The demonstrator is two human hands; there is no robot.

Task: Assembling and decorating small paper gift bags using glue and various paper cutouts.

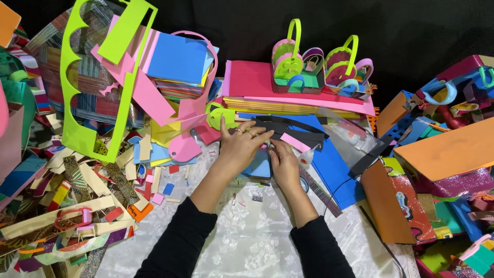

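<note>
My left hand lies palm down on a small blue foam piece, its fingertips pressing on black foam strips. My right hand sits just right of it, fingers pinched at the edge of the same blue piece beside a pink strip. A white glue bottle lies against my right hand. Both forearms are in black sleeves. What lies under the palms is hidden.
A big blue foam sheet lies to the right. Stacked foam sheets carry small craft baskets at the back. Scrap piles fill the left and right. White lace cloth covers the near table.
</note>
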